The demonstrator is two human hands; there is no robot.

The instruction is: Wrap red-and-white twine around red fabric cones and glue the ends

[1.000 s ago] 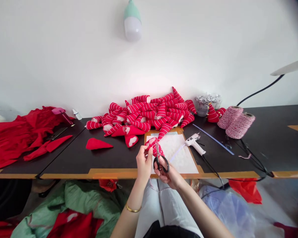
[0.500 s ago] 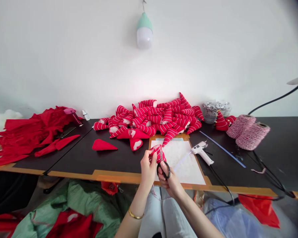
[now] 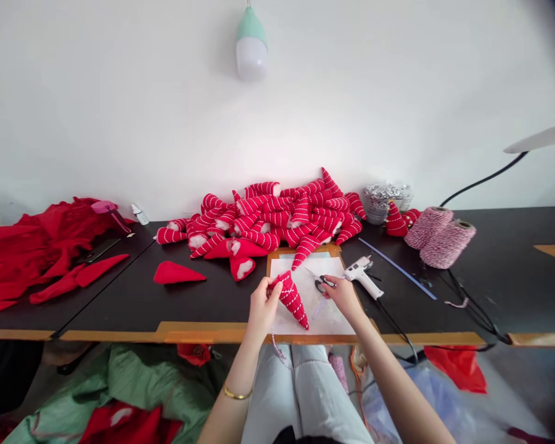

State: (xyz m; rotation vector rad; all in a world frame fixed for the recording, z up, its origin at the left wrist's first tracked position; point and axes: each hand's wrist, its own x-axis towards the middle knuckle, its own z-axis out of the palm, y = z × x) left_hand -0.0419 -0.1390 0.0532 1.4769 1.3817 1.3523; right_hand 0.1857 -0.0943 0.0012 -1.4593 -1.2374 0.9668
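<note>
My left hand (image 3: 264, 306) pinches the wide end of a red felt cone (image 3: 292, 300) wound with white-dotted string, its tip pointing down to the right over the white paper (image 3: 287, 322). A red-and-white string (image 3: 280, 353) hangs below that hand and runs across my lap. To the right, my right hand (image 3: 341, 296) is closed on black-handled scissors (image 3: 322, 283), blades pointing up and left, low over the paper. Just beyond my right hand lies a white glue gun (image 3: 364, 277), with a glue stick (image 3: 398, 269) behind it.
A heap of string-wound cones (image 3: 268, 216) lies along the wall. Plain red cones (image 3: 178, 272) and red fabric (image 3: 46, 246) are at left. Two twine spools (image 3: 448, 245), a tinsel-filled tub (image 3: 383, 200) and a lamp (image 3: 541, 137) stand at right. Cables cross the table's front edge.
The scissors have moved away from the cone to the right with my right hand. The cone now hangs tip-down in my left hand. The whole view has shifted slightly.
</note>
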